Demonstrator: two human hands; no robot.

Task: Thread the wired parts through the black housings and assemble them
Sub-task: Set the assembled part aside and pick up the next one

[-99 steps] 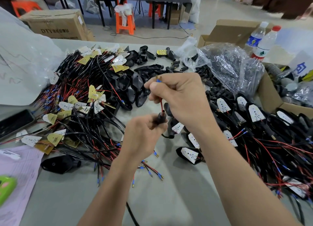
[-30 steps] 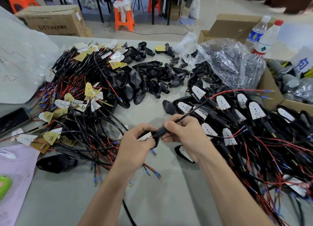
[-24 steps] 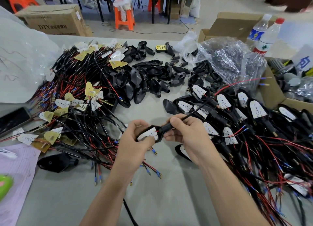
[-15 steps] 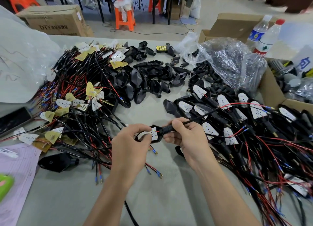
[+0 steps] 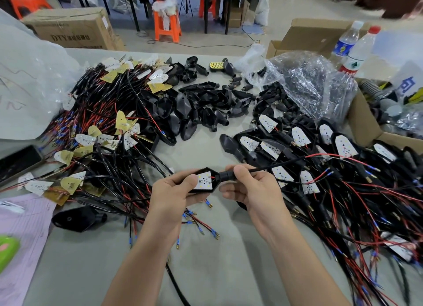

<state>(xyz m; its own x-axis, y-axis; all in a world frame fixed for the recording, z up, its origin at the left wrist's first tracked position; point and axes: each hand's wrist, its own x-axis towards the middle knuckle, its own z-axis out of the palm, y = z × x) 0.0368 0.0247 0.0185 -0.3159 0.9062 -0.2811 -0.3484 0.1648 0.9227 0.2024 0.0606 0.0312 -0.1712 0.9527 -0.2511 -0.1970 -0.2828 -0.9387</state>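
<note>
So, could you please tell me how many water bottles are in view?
2. A blue-label bottle and a red-cap bottle stand side by side at the far right; none seem hidden.

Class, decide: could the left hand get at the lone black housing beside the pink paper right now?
Probably yes, once freed: the lone housing lies uncovered on the table, but the left hand grips the held housing.

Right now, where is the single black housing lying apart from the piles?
Head view, lower left: the black housing lies on the table beside the pink paper, just below the pile of wired parts on the left.
</note>
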